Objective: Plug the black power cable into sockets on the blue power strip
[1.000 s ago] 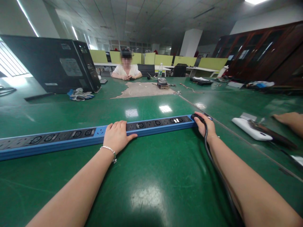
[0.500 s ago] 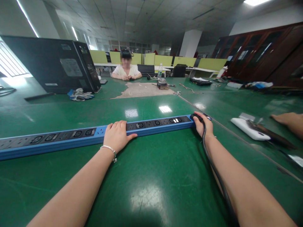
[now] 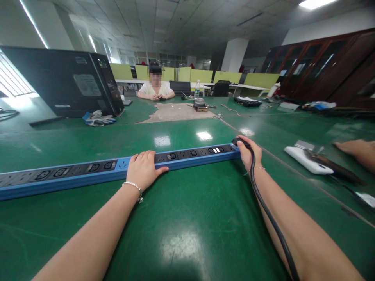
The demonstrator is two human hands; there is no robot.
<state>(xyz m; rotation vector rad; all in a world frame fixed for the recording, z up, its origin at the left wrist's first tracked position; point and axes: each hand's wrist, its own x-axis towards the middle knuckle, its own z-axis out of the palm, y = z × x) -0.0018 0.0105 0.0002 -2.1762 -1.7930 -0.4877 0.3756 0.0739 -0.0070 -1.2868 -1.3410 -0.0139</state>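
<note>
A long blue power strip (image 3: 199,158) with black socket panels lies across the green table. My left hand (image 3: 142,168) is closed over its middle, fingers across the top and thumb along the near side. At the strip's right end, my right hand (image 3: 250,150) grips a black plug (image 3: 238,141) between thumb and fingers. The plug is tilted just above the strip's end; whether it touches a socket I cannot tell. Its black cord (image 3: 265,207) runs down along my right forearm toward the bottom edge.
A black computer case (image 3: 64,82) and work gloves (image 3: 99,118) stand back left. Someone (image 3: 156,88) sits across the table. To the right lie a white device (image 3: 306,159) and another person's hand (image 3: 356,150). A water bottle (image 3: 197,88) stands farther back.
My right hand has lifted slightly with the plug, which now shows higher and more tilted at the strip's end. My left hand stays on the strip.
</note>
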